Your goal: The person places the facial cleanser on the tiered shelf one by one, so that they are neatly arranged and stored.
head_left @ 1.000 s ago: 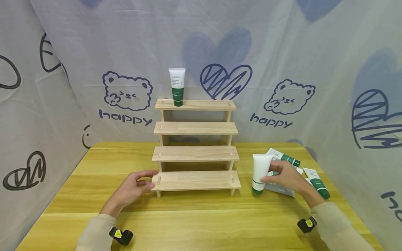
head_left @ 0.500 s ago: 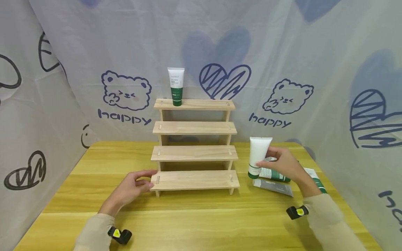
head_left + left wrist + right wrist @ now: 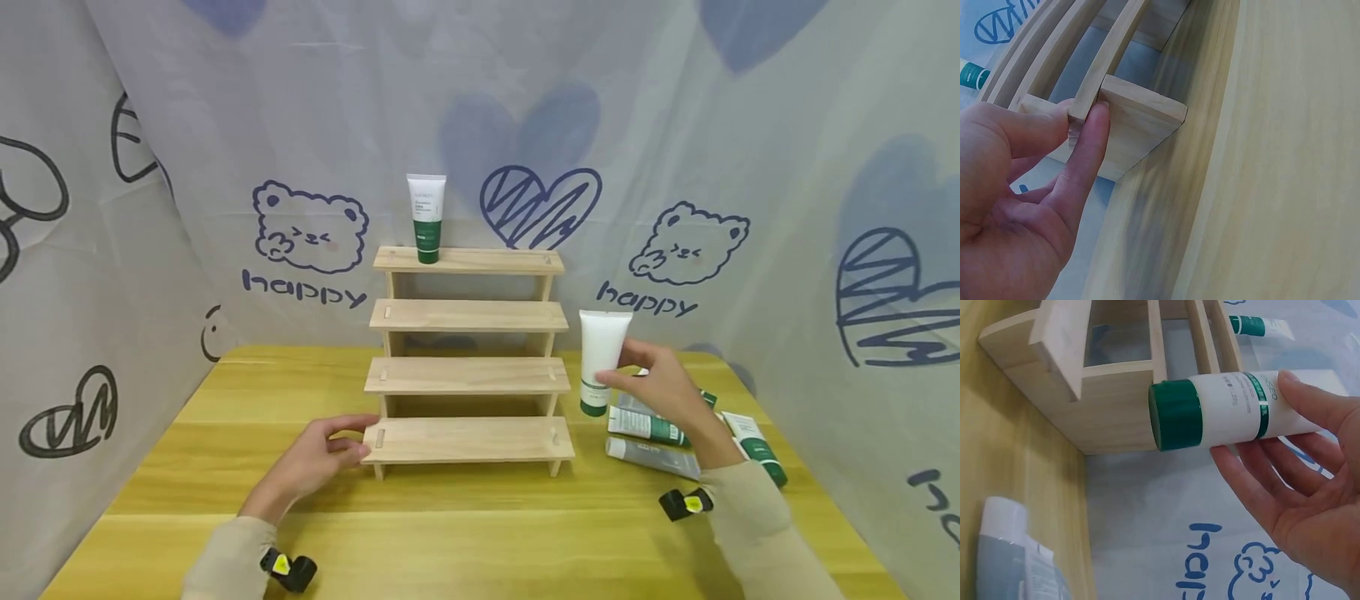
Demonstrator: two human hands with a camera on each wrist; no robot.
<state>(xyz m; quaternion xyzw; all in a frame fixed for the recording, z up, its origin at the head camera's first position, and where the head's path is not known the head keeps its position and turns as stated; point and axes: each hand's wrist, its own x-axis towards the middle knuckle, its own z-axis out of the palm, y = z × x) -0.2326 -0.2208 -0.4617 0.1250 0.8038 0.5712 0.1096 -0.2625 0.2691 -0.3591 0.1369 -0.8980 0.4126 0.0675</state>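
A four-step wooden rack (image 3: 468,440) stands on the table. My left hand (image 3: 303,467) pinches the left end of its lowest step between thumb and fingers, as the left wrist view (image 3: 1041,181) also shows. Right of the rack, my right hand (image 3: 670,392) holds a white tube (image 3: 602,354) with a green cap pointing down, off the table. In the right wrist view the thumb lies on one side of that tube (image 3: 1229,406) and the fingers of the hand (image 3: 1316,481) on the other. A white and green tube (image 3: 427,218) stands upright on the top step, left of its middle.
Several tubes lie at the right of the table, among them a grey one (image 3: 652,458), a white and green one (image 3: 647,425) and another (image 3: 756,448) farther right. A patterned cloth (image 3: 480,100) hangs behind the wooden table (image 3: 450,533) and at its sides.
My right hand has lifted the white tube up from beside the pile and moved it a little left, towards the rack. My left hand has stayed at the lowest step.
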